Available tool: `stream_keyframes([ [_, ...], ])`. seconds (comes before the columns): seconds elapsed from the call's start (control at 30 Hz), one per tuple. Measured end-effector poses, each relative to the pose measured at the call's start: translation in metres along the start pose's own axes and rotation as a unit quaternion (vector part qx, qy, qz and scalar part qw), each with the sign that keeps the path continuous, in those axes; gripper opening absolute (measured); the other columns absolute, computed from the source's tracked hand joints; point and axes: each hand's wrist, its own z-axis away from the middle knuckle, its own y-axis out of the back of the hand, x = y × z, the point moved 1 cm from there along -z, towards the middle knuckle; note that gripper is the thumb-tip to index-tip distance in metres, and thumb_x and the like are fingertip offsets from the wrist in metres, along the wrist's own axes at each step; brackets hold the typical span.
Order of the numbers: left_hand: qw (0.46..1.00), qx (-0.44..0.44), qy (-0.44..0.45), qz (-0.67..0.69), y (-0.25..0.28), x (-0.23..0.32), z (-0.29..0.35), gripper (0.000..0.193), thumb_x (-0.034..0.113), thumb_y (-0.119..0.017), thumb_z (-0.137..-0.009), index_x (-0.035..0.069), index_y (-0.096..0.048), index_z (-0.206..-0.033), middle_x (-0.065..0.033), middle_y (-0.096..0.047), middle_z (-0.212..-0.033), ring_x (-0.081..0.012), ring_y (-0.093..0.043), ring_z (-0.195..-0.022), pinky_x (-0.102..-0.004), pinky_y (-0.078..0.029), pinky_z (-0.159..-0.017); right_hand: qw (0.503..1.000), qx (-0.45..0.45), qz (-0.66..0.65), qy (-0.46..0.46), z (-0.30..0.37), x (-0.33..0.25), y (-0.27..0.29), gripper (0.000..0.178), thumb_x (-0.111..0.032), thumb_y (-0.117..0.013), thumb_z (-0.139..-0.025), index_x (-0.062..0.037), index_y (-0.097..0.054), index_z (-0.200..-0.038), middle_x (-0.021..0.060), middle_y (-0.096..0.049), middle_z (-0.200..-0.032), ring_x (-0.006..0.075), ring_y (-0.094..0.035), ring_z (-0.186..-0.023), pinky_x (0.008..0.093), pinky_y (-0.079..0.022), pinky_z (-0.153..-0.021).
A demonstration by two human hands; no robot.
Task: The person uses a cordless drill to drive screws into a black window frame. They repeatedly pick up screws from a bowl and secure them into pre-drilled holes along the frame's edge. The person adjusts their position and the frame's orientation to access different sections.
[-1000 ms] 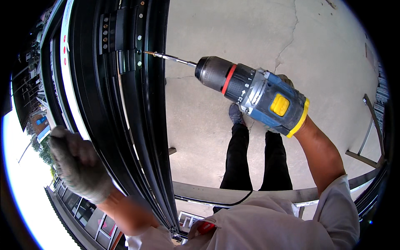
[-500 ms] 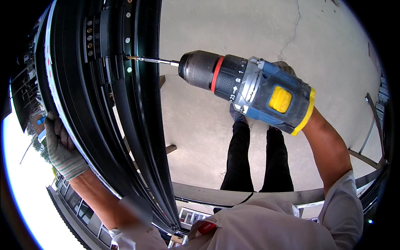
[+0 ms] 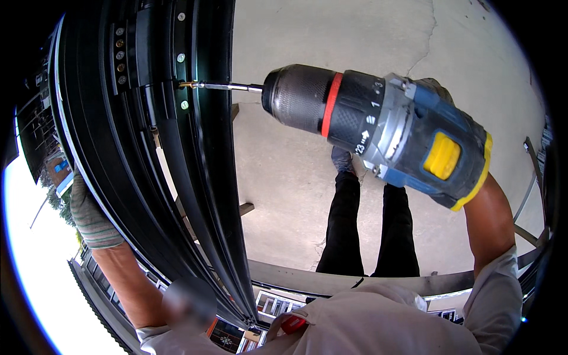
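My right hand (image 3: 436, 89) grips a blue and black cordless drill (image 3: 414, 133) with yellow parts and a red ring; the drill's body hides most of that hand. From its chuck a long driver bit (image 3: 228, 86) points left, a brass-coloured screw (image 3: 186, 84) at its tip. That screw meets a black metal profile frame (image 3: 207, 148) standing at my left, in line with other screw heads (image 3: 181, 58). My left hand (image 3: 92, 216), in a striped knit glove, is against the frame's far left edge, its fingers hidden behind it.
A vertical row of screws (image 3: 120, 55) sits in a strip on the frame. Below are a cracked concrete floor (image 3: 284, 201) and my legs (image 3: 340, 225). Metal bars (image 3: 535, 160) stand at the right, and a short bar (image 3: 245, 208) sticks out beside the frame.
The drill body has shifted right and slightly down, looking larger, while the bit tip stays at the frame. My left fingers, visible before, have slipped behind the frame's edge.
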Motion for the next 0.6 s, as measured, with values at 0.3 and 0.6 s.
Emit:
stream_keyframes([
  [0.3, 0.994, 0.087, 0.037, -0.057, -0.013, -0.005, 0.004, 0.040, 0.034, -0.063, -0.094, 0.001, -0.067, -0.116, -0.0131, -0.073, -0.099, -0.0239, -0.073, -0.081, -0.0328, -0.063, -0.066, 0.998, -0.003, 0.061, 0.023, 0.011, -0.003, -0.010, 0.063, -0.030, -0.072, -0.084, -0.0082, -0.050, -0.138, 0.0165, -0.060, -0.127, 0.0214, -0.068, -0.105, 0.0348, -0.060, -0.084],
  [0.6, 0.984, 0.147, 0.031, -0.091, -0.015, -0.006, 0.010, 0.041, 0.039, -0.066, -0.092, 0.002, -0.069, -0.110, -0.0128, -0.073, -0.095, -0.0228, -0.072, -0.077, -0.0289, -0.061, -0.061, 0.993, -0.035, 0.111, 0.025, -0.003, -0.002, -0.016, 0.061, -0.029, -0.073, -0.084, -0.0083, -0.051, -0.137, 0.0156, -0.061, -0.125, 0.0208, -0.068, -0.104, 0.0345, -0.060, -0.084],
])
